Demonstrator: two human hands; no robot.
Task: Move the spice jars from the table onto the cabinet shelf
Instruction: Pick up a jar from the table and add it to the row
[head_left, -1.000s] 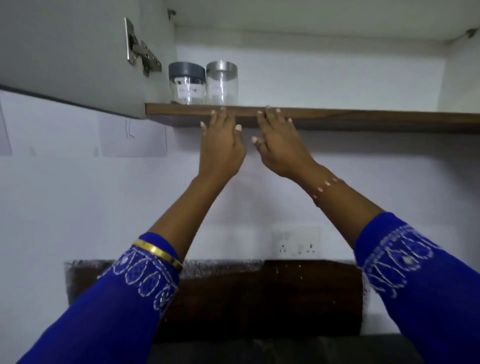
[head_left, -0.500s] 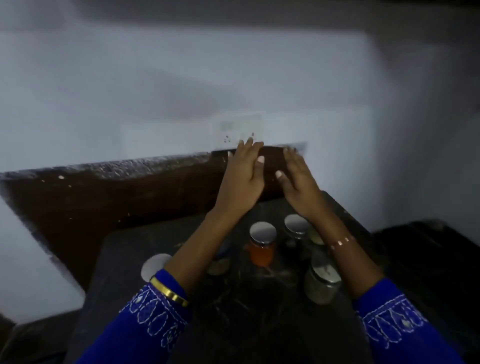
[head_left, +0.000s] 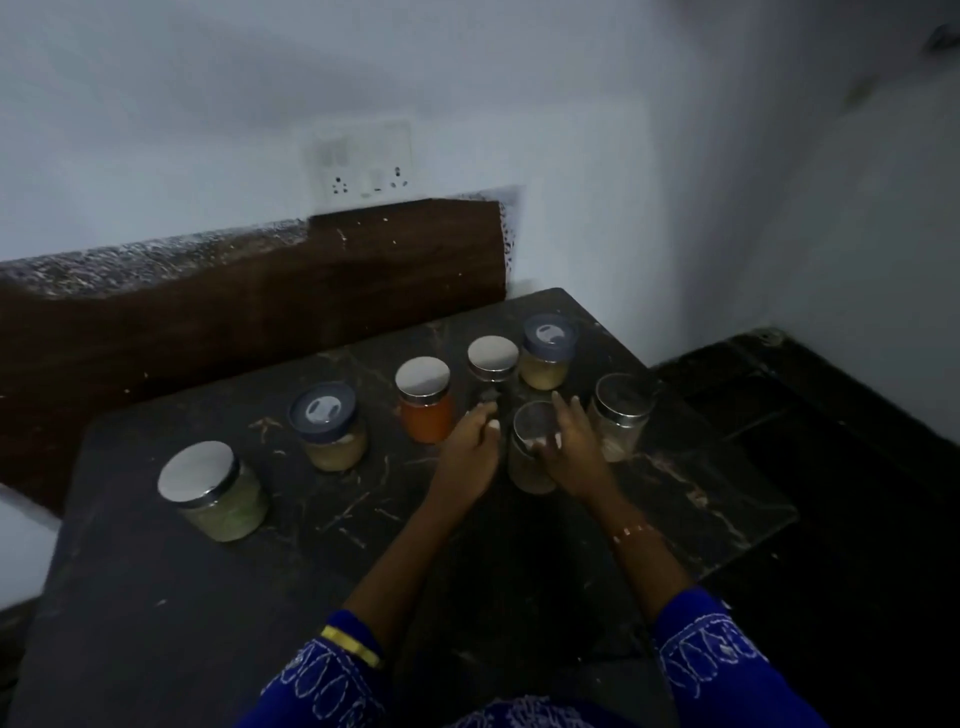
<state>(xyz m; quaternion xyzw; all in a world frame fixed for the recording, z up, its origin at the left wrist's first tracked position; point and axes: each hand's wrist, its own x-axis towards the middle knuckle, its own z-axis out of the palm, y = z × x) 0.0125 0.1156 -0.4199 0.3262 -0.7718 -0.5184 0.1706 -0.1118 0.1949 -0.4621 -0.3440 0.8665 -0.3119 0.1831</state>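
Several spice jars stand on the dark marble table (head_left: 218, 613). My right hand (head_left: 574, 447) wraps the right side of a steel-lidded jar of pale spice (head_left: 525, 470), thumb on its front and fingers behind it. My left hand (head_left: 470, 454) sits close on that jar's left, fingers slightly curled and holding nothing. The jar rests on the table. Around it are an orange-filled jar (head_left: 426, 415), a steel-lidded jar (head_left: 492, 357), two blue-lidded jars (head_left: 546, 353) (head_left: 328, 428), another steel-lidded jar (head_left: 621, 415) and a large jar (head_left: 215, 493). The cabinet shelf is out of view.
A brown backsplash (head_left: 260, 317) runs along the white wall behind the table, with a socket plate (head_left: 361, 166) above it. The table's right edge drops to a dark lower surface (head_left: 831, 467) in the corner.
My view swung down from the cabinet shelf to the table. Both hands dropped from the shelf edge to the jars, and my right hand closed round one jar.
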